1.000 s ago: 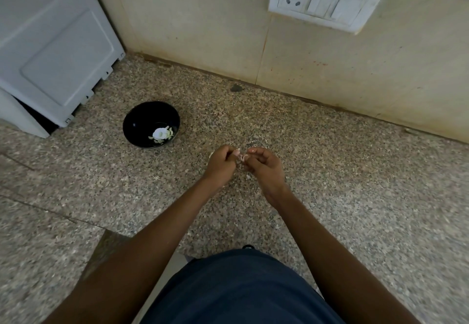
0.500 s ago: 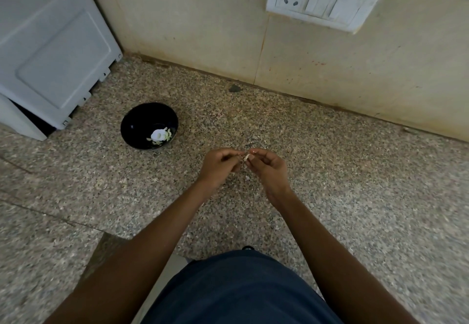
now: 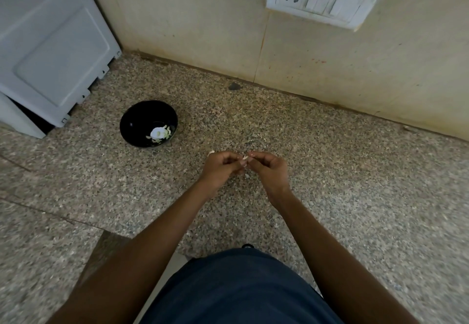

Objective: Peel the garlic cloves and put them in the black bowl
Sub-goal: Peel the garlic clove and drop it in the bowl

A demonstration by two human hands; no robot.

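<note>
Both my hands meet over the middle of the speckled counter. My left hand (image 3: 221, 168) and my right hand (image 3: 269, 170) have curled fingers and pinch a small pale garlic clove (image 3: 245, 157) between their fingertips; most of the clove is hidden. The black bowl (image 3: 137, 120) stands on the counter to the upper left of my hands, a hand's width away. Inside it lie several pale peeled cloves (image 3: 159, 133).
A grey appliance (image 3: 50, 52) sits at the far left beside the bowl. The beige wall runs along the back with a white socket and switch plate (image 3: 322, 1). Small pale scraps (image 3: 247, 176) lie on the granite counter (image 3: 355, 184) under my hands.
My hands have stayed together on the clove with only small finger movements. The bowl has not moved.
</note>
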